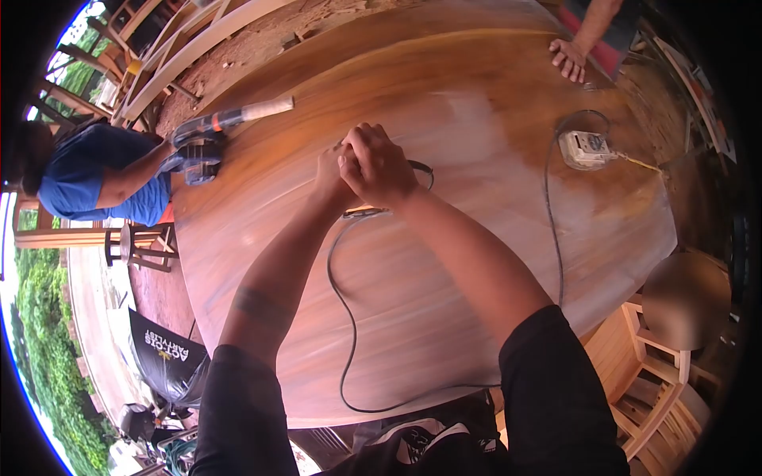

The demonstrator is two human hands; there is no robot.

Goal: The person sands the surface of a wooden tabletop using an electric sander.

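Over the middle of a large wooden slab (444, 317), my left hand (332, 176) and my right hand (377, 163) are pressed together, fingers closed. Both seem to rest on a tool mostly hidden beneath them; only a flat orange-and-black edge (365, 212) shows below my wrists. A black cord (343, 309) loops from it across the slab toward my body. Another dark cable piece (421, 166) sticks out just right of my right hand.
At the left, a person in a blue shirt (71, 186) holds a power tool (198, 147) on the slab's edge. Another person's hand (569, 59) lies on the slab at the upper right. Near it sits a white outlet box (586, 149) with cords. Wooden frames (655, 397) stand lower right.
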